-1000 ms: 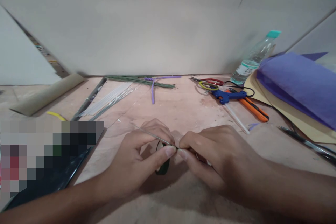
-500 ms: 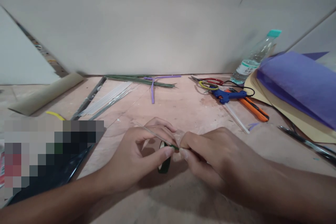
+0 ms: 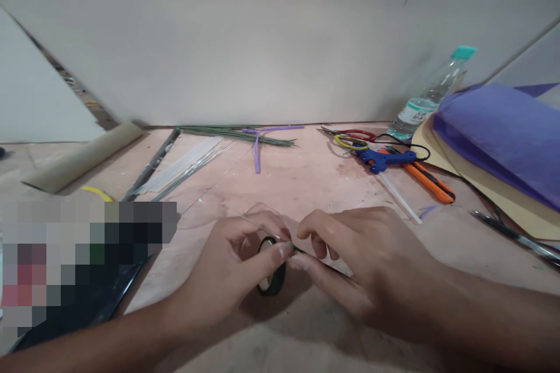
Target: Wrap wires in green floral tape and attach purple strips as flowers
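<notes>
A thin wire [image 3: 321, 262] runs slantwise between my hands, bare and pale at its upper left and dark green toward the lower right. My left hand [image 3: 238, 265] pinches it between thumb and fingers. A roll of green tape [image 3: 276, 282] hangs or stands just under the left fingers; which of the two, I cannot tell. Close by on the right, my right hand [image 3: 371, 250] has its thumb by the wire and its index finger lifted away, leaving a gap. The wire's lower right end passes along that thumb toward the palm.
Green stems [image 3: 236, 135] and a purple strip [image 3: 256, 154] lie at the back. To the right are scissors [image 3: 350, 140], a blue glue gun [image 3: 385, 158], an orange cutter [image 3: 431, 183], a bottle [image 3: 415, 116] and purple sheets [image 3: 503, 122]. A cardboard tube [image 3: 85, 157] lies left.
My right index finger has lifted off the wire, opening a gap above the thumb. More of the dark green wire shows along the right thumb. The tape roll has turned slightly, showing more of its ring.
</notes>
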`<state>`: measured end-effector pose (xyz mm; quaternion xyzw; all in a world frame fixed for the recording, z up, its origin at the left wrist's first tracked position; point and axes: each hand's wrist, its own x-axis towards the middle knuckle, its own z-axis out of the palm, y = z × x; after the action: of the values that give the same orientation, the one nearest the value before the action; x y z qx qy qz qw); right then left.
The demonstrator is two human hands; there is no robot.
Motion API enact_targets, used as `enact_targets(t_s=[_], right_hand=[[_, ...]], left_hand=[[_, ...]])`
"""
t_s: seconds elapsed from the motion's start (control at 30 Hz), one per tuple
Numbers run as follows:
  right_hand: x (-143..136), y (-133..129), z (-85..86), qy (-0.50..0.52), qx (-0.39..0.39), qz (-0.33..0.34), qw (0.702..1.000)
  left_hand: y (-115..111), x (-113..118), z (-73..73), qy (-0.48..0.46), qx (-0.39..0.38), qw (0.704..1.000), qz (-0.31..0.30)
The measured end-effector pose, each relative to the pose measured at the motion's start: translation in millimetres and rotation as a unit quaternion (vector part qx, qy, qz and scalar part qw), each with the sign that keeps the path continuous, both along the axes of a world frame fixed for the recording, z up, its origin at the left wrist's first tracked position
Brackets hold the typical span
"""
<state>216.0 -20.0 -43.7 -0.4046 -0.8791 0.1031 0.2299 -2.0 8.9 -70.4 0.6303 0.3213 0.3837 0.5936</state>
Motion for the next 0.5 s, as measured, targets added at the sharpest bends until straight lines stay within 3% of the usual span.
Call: enact_targets(t_s=[0.23,0.4,0.5], right_hand=[[2.7,-2.0,-3.5,-0.016,0.002,-0.004,1.000],[3.0,-4.6,-2.3,0.005,-0.004,-0.003,1.000],[2.8,-4.8,-0.5,0.009,-0.009,-0.011,1.000]], left_hand=[[-0.8,0.2,-2.0,0.051,0.082,0.995,0.021],[1.0,0.2,-1.8,0.032,0.066,0.997,-0.003],[1.3,1.5,-2.3,-0.007,0.016,1.000,-0.025]])
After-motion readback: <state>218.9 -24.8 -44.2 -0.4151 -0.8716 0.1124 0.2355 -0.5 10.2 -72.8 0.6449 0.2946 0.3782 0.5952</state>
